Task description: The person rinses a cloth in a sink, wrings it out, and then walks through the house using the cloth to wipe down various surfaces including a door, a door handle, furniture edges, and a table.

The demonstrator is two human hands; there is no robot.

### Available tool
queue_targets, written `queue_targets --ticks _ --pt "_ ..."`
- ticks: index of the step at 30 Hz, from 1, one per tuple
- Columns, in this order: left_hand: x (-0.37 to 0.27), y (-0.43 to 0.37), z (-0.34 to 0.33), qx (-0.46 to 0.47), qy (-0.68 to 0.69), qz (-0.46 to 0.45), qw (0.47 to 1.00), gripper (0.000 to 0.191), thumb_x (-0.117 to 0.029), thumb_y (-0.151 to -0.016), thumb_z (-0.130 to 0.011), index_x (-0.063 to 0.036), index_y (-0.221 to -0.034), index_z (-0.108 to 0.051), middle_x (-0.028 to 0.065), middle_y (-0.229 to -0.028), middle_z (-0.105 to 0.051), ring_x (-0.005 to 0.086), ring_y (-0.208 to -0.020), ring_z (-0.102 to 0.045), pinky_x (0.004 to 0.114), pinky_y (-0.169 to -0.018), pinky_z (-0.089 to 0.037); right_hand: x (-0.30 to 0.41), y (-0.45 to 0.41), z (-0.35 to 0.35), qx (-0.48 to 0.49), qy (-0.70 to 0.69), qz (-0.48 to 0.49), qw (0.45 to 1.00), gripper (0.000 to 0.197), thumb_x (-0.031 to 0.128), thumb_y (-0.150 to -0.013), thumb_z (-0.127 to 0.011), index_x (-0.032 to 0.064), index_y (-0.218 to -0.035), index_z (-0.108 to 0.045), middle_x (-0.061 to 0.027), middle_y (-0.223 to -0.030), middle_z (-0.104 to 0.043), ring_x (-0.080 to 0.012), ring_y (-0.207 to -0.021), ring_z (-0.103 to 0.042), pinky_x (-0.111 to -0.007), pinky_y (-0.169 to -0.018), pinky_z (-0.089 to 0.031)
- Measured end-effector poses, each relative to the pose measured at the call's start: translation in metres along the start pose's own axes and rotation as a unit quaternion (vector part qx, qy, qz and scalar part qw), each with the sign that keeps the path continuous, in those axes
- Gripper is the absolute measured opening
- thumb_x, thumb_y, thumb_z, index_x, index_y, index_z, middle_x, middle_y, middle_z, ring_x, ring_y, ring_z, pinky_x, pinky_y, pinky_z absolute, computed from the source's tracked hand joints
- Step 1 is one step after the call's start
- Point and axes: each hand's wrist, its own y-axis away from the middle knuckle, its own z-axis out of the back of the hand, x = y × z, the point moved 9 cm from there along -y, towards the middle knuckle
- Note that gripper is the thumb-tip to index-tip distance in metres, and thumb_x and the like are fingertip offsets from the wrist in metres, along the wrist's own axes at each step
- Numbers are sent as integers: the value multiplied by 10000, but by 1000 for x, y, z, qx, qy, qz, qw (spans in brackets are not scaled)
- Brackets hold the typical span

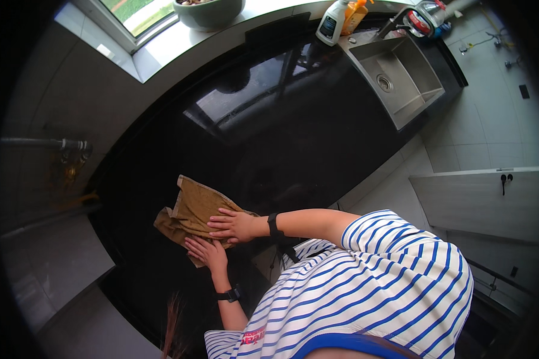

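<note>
A brown cloth (206, 199) with a pale hem lies rumpled on the black countertop (287, 157). Flat on its right part rests my right hand (236, 225), palm down with fingers spread. My left hand (209, 255) presses on the cloth's lower edge, just below the right one, fingers extended. Neither hand has its fingers curled around the fabric. One corner of the cloth points up and away from my hands, and a fold sticks out to the left.
A steel sink (393, 83) is set into the counter at upper right. Beside it stand a white spray bottle (331, 24) and an orange bottle (354, 18). A plant pot (210, 13) sits on the windowsill. Broom-like bristles (171, 321) rise near the lower edge. Pipes (67, 144) protrude at left.
</note>
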Motion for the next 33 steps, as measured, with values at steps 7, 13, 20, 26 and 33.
queue_targets --ticks 7,13,20,26,33 --pt "-167 4 -20 90 -52 -97 990 796 -431 -939 -373 147 -1408 -93 364 -1485 5 490 -1394 15 613 -1099 -7 -39 155 72 -85 14 -133 987 609 385 -932 -457 149 -1468 -289 -62 -1532 -250 -220 -1429 -179 -425 -1173 -84" --pt "-377 44 -21 66 -60 -376 922 784 -436 -911 -417 140 -1394 -193 357 -1484 -59 484 -1390 -39 613 -1097 -21 -69 328 127 -163 86 -360 914 604 425 -946 -437 141 -1460 -299 -27 -1535 -246 -184 -1423 -197 -389 -1170 -114" --pt "-543 141 -32 -69 -51 -552 829 725 -418 -895 -441 133 -1351 -320 353 -1452 -199 488 -1370 -145 620 -1088 -78 -63 505 177 -302 59 -496 812 436 258 -910 -507 146 -1331 -491 -37 -1393 -463 -186 -1300 -414 -357 -1069 -343" --pt "-662 214 -43 -56 -65 -633 769 454 -203 -809 -506 75 -1168 -497 147 -1073 -512 315 -1048 -478 442 -834 -364 -65 651 190 -410 -47 -631 657 247 122 -844 -539 141 -1053 -668 -142 -861 -688 -322 -783 -664 -435 -682 -525" --pt "-790 277 -33 294 189 -610 712 262 -88 -749 -673 9 -962 -557 189 -863 -615 324 -802 -611 394 -730 -485 -27 778 232 -512 -43 -654 555 152 152 -872 -533 64 -978 -598 -156 -837 -664 -357 -789 -641 -463 -693 -500"
